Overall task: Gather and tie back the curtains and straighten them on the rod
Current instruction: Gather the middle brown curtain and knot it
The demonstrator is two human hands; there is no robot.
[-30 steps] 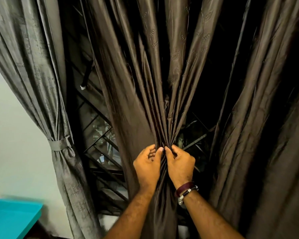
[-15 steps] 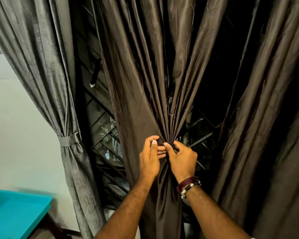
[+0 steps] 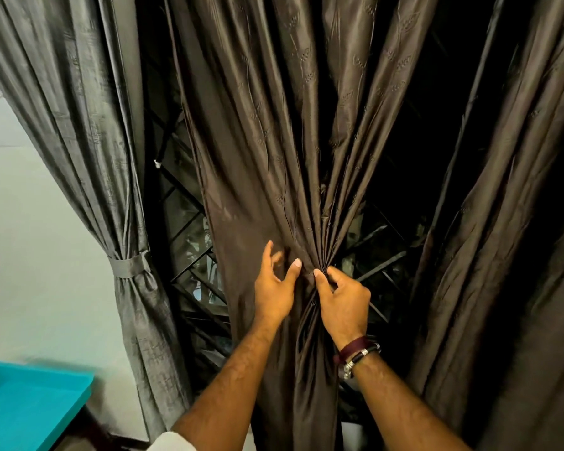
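Note:
A dark brown satin curtain (image 3: pixel 274 141) hangs in the middle, its folds drawn together at waist height. My right hand (image 3: pixel 344 299) grips the gathered pleats, thumb and fingers pinched round the bunch. My left hand (image 3: pixel 274 288) sits just left of the bunch, thumb and fingers spread and slightly curved against the flat cloth, holding nothing. A second brown panel (image 3: pixel 508 222) hangs loose at the right. At the left a grey curtain (image 3: pixel 79 125) is bound by a grey tie-back band (image 3: pixel 129 263). The rod is out of view.
Behind the curtains a dark window with a diagonal metal grille (image 3: pixel 189 229) shows in the gaps. A pale wall (image 3: pixel 30 239) is at the left. A turquoise tray or tabletop (image 3: pixel 23 405) juts in at the bottom left.
My left hand has let go of the gathered folds and opened out to the left over the cloth. My right hand keeps its grip on the bunch. The view has shifted slightly.

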